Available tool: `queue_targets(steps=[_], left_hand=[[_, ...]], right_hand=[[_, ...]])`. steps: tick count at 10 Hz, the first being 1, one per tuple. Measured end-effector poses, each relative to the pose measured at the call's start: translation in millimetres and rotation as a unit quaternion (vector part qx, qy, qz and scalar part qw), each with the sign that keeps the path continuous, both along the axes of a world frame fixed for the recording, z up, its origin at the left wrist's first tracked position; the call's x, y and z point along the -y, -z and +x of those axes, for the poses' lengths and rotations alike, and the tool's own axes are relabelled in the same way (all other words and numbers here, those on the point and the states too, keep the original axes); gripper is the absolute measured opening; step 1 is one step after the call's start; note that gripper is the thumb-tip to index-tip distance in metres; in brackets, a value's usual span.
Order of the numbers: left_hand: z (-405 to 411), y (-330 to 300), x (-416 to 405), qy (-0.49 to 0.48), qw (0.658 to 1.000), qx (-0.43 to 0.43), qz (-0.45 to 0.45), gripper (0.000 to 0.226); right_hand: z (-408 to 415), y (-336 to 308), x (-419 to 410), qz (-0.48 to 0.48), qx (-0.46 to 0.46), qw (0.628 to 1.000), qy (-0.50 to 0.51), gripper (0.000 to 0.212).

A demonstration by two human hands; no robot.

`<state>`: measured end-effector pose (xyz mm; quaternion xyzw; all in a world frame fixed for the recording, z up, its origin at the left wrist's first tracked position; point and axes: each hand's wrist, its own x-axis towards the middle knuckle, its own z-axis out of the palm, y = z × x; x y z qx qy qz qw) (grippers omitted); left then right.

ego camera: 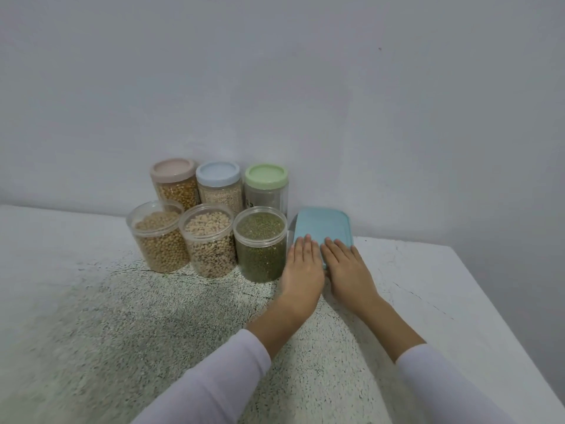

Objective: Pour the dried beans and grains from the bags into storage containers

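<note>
1. Left hand (301, 267): flat, palm down, fingers straight and close together. The fingertips lie on the near left edge of the blue lid (324, 229); palm and wrist reach back toward the camera over the table (458, 301).
2. Right hand (348, 270): likewise flat, palm down, fingers straight. Fingertips on the near right part of the same lid. It grips nothing.
3. The two hands sit side by side, nearly touching at the inner edges, both pressing or resting on the lid; neither curls around it. White sleeves cover both forearms.
4. The blue lid is rectangular with rounded corners and caps a clear container at the back of the table, close to the wall. Its contents cannot be told from here.
5. Just left of it, the front row has three open clear jars: green beans jar (260, 246) nearest the left hand, then pale speckled beans jar (209, 240), then tan beans jar (159, 237). All three are nearly full.
6. The back row, against the wall, has three lidded jars: pink-lidded jar (174, 179) with golden grain, blue-lidded jar (218, 185) with pale grain, green-lidded jar (266, 186), contents unclear.
7. The table surface is whitish, with grey speckled wear across the middle.
</note>
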<state>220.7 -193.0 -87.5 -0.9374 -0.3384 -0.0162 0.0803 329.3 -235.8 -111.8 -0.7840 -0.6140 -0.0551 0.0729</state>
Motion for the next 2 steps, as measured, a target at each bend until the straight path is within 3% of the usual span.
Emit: queue_targets(steps=[1, 2], left_hand=[[-34, -3, 30, 0.119, 0.981, 0.145, 0.043, 0.078], [-109, 14, 67, 0.297, 0.918, 0.259, 0.044, 0.055]], right_hand=[[13, -17, 4, -0.064, -0.053, 0.996, -0.022, 0.073], [22, -62, 22, -0.01, -0.239, 0.971, -0.008, 0.078]])
